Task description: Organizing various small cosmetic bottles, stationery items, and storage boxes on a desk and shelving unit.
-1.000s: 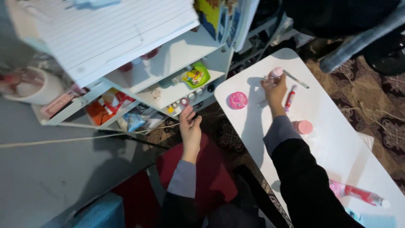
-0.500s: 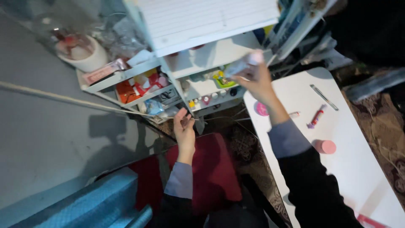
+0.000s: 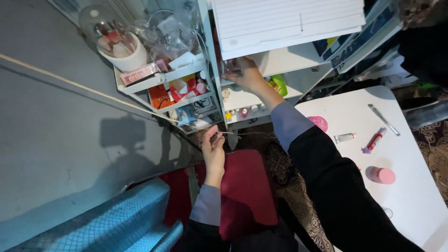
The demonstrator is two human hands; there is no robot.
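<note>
right hand (image 3: 246, 74) — reaches into the white shelf unit (image 3: 284, 60), fingers closed round a small clear bottle (image 3: 232, 69) at the shelf's edge | left hand (image 3: 213, 148) — pinching a thin cord (image 3: 116, 100) below the shelves | white table (image 3: 410, 196) beside

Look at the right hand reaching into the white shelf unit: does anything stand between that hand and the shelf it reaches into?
Nothing visible does. The right hand is already inside the white shelf unit, under the white slatted top.
</note>
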